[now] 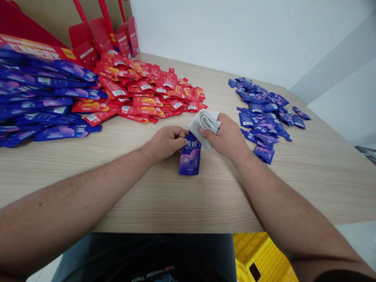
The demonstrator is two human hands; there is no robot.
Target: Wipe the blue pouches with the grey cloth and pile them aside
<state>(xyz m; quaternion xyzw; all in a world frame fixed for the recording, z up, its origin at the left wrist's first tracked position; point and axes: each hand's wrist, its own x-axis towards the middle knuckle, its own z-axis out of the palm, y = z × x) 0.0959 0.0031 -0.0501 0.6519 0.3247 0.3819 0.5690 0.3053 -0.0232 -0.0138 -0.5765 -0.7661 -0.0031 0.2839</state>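
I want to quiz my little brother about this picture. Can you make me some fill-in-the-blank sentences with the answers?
1. The hand holding the folded cloth is the ____ one.
2. The left hand holds a pouch near its ____ end.
3. Between the left purple heap and the right purple heap lie many ____ pouches.
4. Below the table is a basket coloured ____.

Missing words: right; top; red; yellow.
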